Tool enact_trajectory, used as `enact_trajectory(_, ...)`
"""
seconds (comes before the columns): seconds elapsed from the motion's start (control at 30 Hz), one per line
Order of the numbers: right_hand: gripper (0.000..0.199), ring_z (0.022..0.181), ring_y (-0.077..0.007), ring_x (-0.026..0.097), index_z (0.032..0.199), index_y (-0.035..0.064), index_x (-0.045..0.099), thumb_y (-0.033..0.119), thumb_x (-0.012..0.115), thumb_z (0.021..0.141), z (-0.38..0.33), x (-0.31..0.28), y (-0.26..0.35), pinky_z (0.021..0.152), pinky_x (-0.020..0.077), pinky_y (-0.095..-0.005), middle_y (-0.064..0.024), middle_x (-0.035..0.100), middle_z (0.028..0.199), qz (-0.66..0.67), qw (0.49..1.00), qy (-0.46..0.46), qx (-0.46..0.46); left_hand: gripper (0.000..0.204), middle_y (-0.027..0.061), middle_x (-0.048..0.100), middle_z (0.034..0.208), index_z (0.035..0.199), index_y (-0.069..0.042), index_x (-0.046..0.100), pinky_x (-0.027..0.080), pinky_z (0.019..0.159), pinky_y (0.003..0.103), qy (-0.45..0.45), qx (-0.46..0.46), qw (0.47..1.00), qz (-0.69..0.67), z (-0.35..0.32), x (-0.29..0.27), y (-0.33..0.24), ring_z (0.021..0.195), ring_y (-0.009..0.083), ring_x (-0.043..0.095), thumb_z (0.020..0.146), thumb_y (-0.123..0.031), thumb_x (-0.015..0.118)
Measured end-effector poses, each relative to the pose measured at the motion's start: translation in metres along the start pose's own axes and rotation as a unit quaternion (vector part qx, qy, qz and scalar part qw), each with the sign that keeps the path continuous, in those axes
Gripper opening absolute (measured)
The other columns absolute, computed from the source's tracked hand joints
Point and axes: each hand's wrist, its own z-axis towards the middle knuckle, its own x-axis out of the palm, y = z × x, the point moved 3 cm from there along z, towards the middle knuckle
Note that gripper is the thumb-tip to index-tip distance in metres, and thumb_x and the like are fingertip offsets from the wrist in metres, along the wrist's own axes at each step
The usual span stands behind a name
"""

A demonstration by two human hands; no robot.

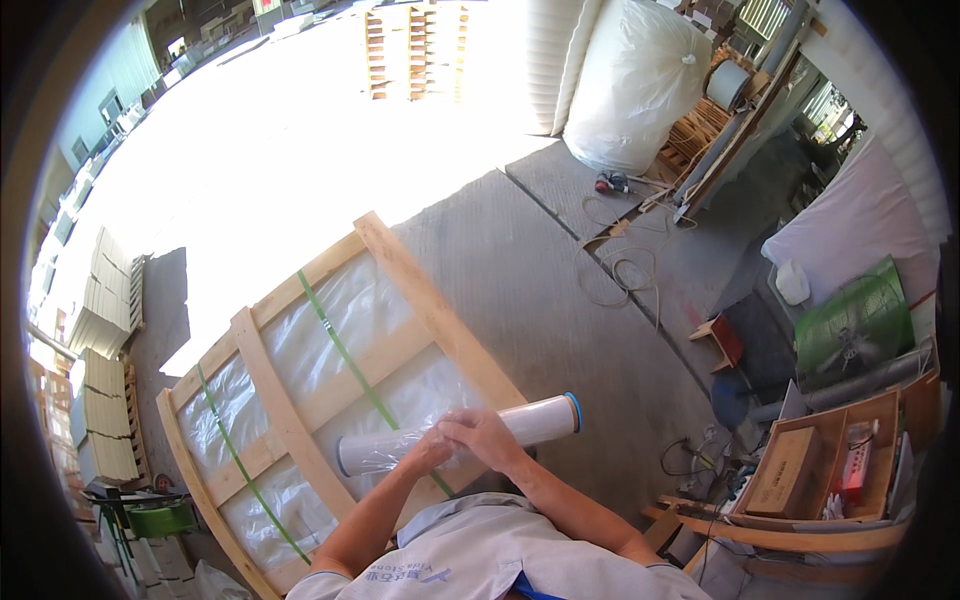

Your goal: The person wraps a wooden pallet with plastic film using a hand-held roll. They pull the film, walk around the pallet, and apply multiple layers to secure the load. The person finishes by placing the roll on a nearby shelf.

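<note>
A long roll of clear stretch film point(541, 421) with blue-rimmed ends lies across in front of my body, over the near edge of a wooden crate point(408, 285). My left hand point(430, 452) and my right hand point(486, 438) meet at the middle of the roll. The fingers of both are drawn together on the film, fingertips touching or nearly so. Loose, crinkled film shows beside my left hand. Under its slats the crate has clear plastic wrap, and green straps point(345, 353) run across it.
Stacked slabs point(103, 290) stand on pallets at the left. A green fan point(855, 325) and a wooden tray point(880, 415) holding a cardboard box are at the right. A cable point(625, 275) loops over the floor near a power tool point(612, 182). Large wrapped bundles point(632, 85) stand behind.
</note>
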Motion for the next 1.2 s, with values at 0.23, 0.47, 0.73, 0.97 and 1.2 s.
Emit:
enact_trajectory(0.23,0.015,0.062,-0.0073,0.052,0.092,0.0009,0.070,0.014,0.063,0.087,0.005,-0.019,0.003,0.057,0.0408,-0.0230,0.0000,0.061,0.071,0.101,0.988,-0.104,-0.057,0.025,-0.0068,0.044,0.067,0.088,-0.007,0.061,0.034,0.053,0.024,0.039,-0.097,0.992,0.064,-0.014,-0.005,0.003,0.059,0.0053,0.038,0.095,-0.029,0.051)
enact_trajectory(0.47,0.025,0.086,-0.0107,0.060,0.100,-0.0002,0.068,0.022,0.058,0.094,0.017,-0.025,-0.014,0.081,0.0467,-0.0262,-0.0039,0.067,0.089,-0.034,0.976,-0.135,-0.170,0.025,0.0060,0.050,0.069,0.085,-0.001,0.053,0.040,0.060,0.032,-0.160,-0.033,0.986,0.031,-0.020,-0.022,0.004,0.065,0.0149,0.046,0.096,-0.022,0.047)
enact_trajectory(0.73,0.051,0.126,-0.0229,0.047,0.133,-0.0018,0.046,0.031,0.057,0.095,0.014,0.009,-0.045,0.106,0.0343,-0.0321,-0.0161,0.051,0.134,-0.090,0.977,-0.006,-0.191,0.021,0.0201,0.061,0.103,0.107,-0.001,0.057,0.048,0.081,0.043,-0.207,0.151,0.942,0.217,-0.023,-0.009,-0.033,0.095,0.0409,0.059,0.089,-0.008,0.048)
enact_trajectory(0.97,0.063,0.123,-0.0237,0.049,0.139,0.0006,0.038,0.028,0.063,0.089,0.011,-0.019,-0.050,0.104,0.0366,-0.0347,-0.0183,0.047,0.135,-0.309,0.907,0.095,-0.268,0.010,0.0151,0.056,0.082,0.092,-0.003,0.056,0.048,0.068,0.042,-0.146,0.178,0.929,0.291,-0.023,-0.013,-0.050,0.079,0.0354,0.060,0.087,-0.010,0.052)
enact_trajectory(1.2,0.050,0.113,-0.0235,0.053,0.132,0.0001,0.044,0.024,0.059,0.090,0.014,0.001,-0.067,0.098,0.0411,-0.0351,-0.0181,0.051,0.126,-0.310,0.901,0.085,-0.292,0.010,0.0103,0.057,0.081,0.083,-0.010,0.061,0.052,0.059,0.043,-0.096,0.148,0.808,0.563,-0.011,0.017,-0.050,0.074,0.0281,0.064,0.083,-0.014,0.053)
